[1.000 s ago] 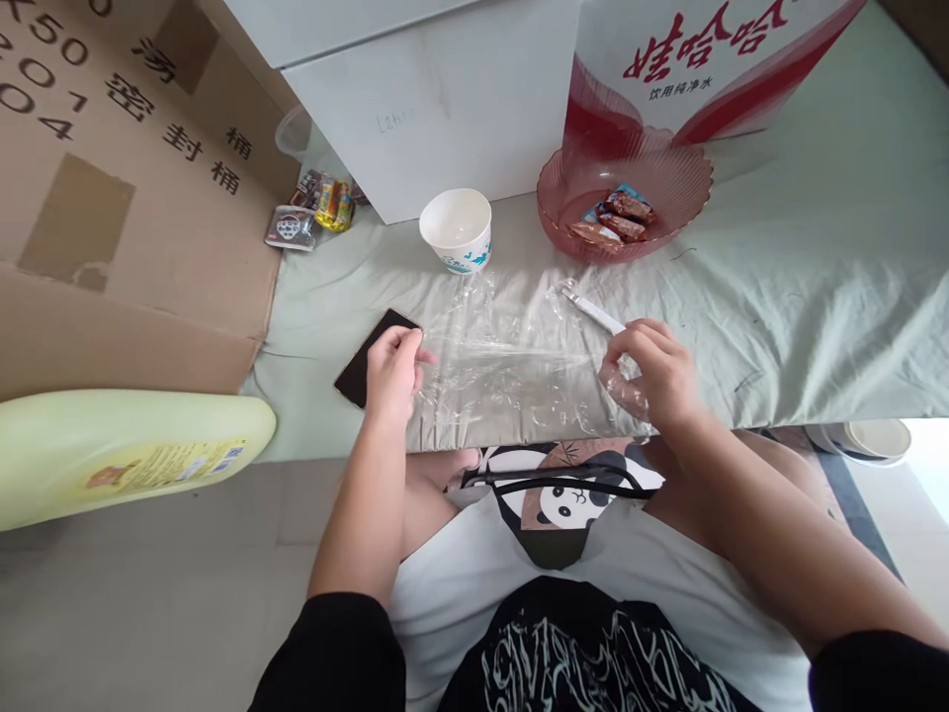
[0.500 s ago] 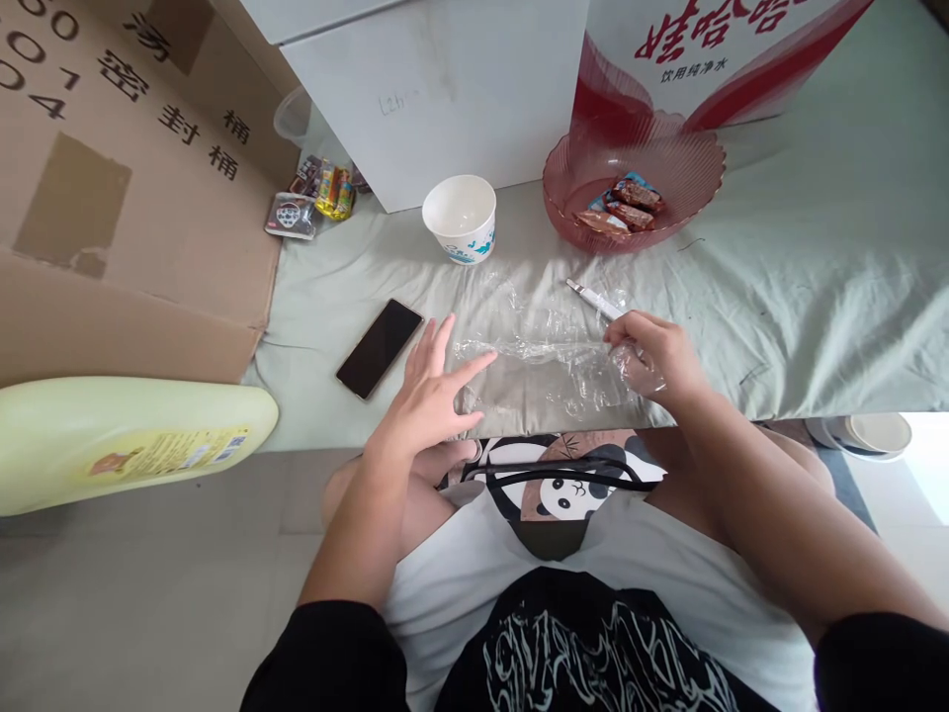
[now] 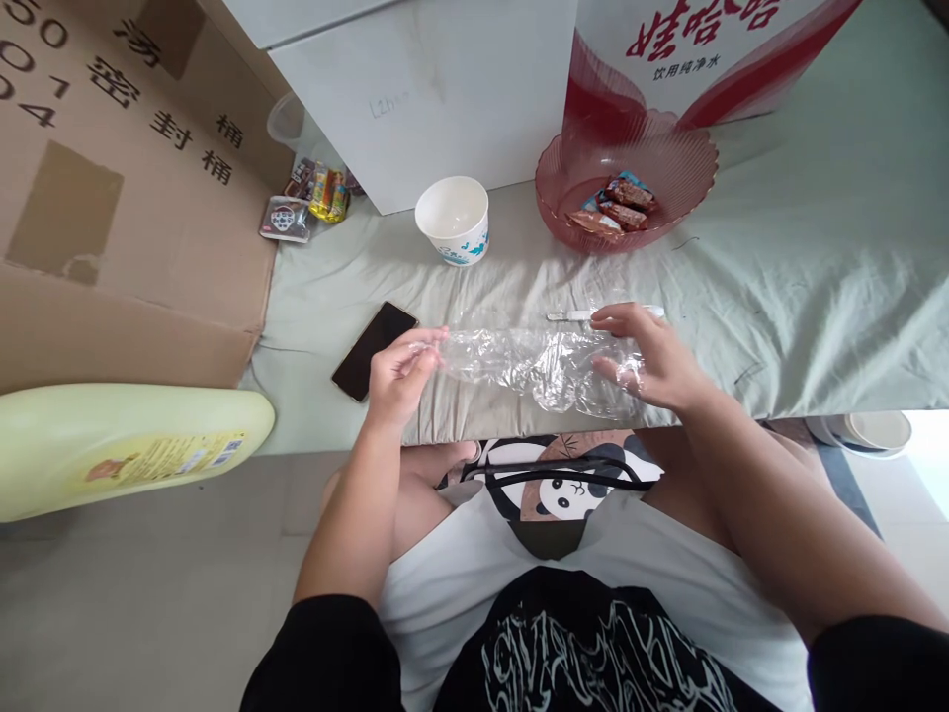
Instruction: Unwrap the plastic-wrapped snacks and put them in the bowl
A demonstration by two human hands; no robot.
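Note:
A crumpled sheet of clear plastic film (image 3: pixel 545 366) stretches between my hands above the cloth-covered surface. My left hand (image 3: pixel 400 376) pinches the film's left end between thumb and fingers. At the other end, my right hand (image 3: pixel 648 361) is open, thumb and fingers apart, with film lying against them. Just behind the right fingers lies a slim, white, pen-like tool (image 3: pixel 569 316), partly covered by that hand; I cannot make out its kind. A black phone (image 3: pixel 375 348) rests flat beside my left hand.
Farther back stand a white paper cup (image 3: pixel 454 222) and a pink ribbed bowl (image 3: pixel 553 198) with several wrapped snacks (image 3: pixel 627 203). White boxes (image 3: pixel 445 109) rise behind them. On the left are a cardboard box (image 3: pixel 148 297), small snack packets (image 3: pixel 286 219) and a pale yellow bottle (image 3: pixel 133 445).
My left hand has closed on the film's left end and lifted it. My right fingers have spread from their pinch. The pen-like tool has turned to lie nearly sideways.

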